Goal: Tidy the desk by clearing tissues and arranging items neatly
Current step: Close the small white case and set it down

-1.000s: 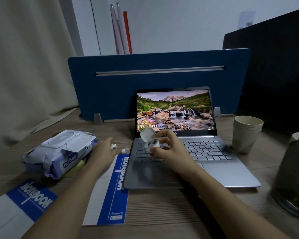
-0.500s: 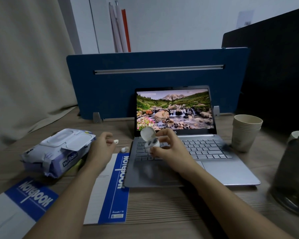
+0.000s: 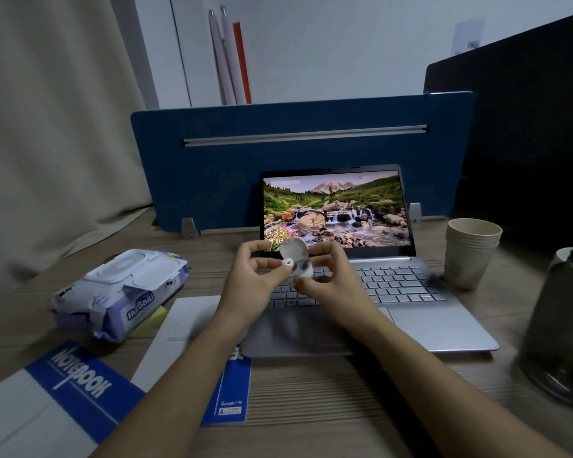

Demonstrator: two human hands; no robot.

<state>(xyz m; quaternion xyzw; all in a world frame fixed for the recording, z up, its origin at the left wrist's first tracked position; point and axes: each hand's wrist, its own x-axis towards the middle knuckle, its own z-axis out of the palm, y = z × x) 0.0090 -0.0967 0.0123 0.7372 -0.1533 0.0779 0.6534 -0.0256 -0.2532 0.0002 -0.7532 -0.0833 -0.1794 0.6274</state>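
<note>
Pinching earbud (image 3: 287,262) in left hand (image 3: 250,285) fingers, right hand (image 3: 325,280) gripping open case (image 3: 295,259); misaligned seating could drop it onto the laptop (image 3: 394,292).

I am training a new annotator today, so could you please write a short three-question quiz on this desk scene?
1. True or false: the lid of the earbud case is shut.
2. Which hand pinches an earbud at the case?
A. left hand
B. right hand
C. neither
3. Fill in: the stack of paper cups stands to the ___ of the laptop, as the camera sees it.

Key:
1. False; the lid stands open.
2. A; the right hand holds the case.
3. right
</note>
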